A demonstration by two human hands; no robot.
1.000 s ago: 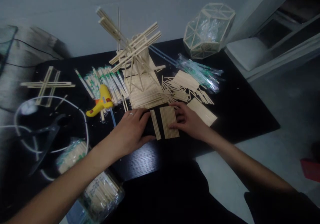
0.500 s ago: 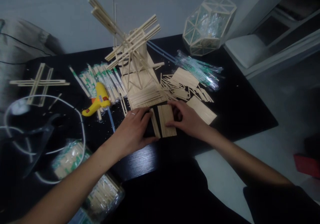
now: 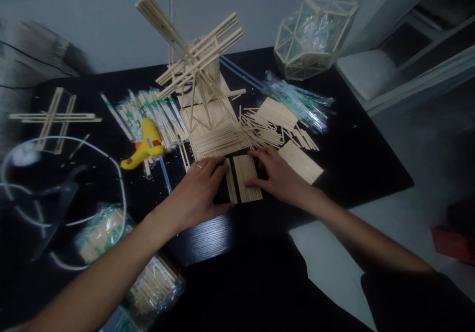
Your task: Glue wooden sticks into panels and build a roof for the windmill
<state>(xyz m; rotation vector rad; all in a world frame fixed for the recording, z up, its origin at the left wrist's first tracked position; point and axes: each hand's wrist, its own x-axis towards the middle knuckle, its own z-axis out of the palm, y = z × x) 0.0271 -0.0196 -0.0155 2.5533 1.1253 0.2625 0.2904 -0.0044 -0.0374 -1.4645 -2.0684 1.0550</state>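
Observation:
My left hand (image 3: 202,188) grips a narrow strip of wooden sticks (image 3: 231,182), fingers at its far end and thumb at its near end. To its right lies a wider panel of side-by-side wooden sticks (image 3: 245,177). My right hand (image 3: 272,171) holds that panel by its right part, thumb near the lower edge and fingers at the top corner. A thin dark gap separates strip and panel, which lie nearly parallel on the black table (image 3: 356,168). Just beyond them stands a stick-built windmill model (image 3: 202,70) on a base of sticks.
Left of the model are a yellow glue gun (image 3: 146,146), wrapped chopsticks (image 3: 148,107) and a stick cross frame (image 3: 55,118). A white cable (image 3: 124,193) loops nearby. Loose sticks (image 3: 265,134), a flat panel (image 3: 300,163) and a faceted stick-framed container (image 3: 315,32) are at right.
The narrow strip has turned slightly, so its far end sits closer to the wider panel. Both hands keep their grip; the view has shifted a little.

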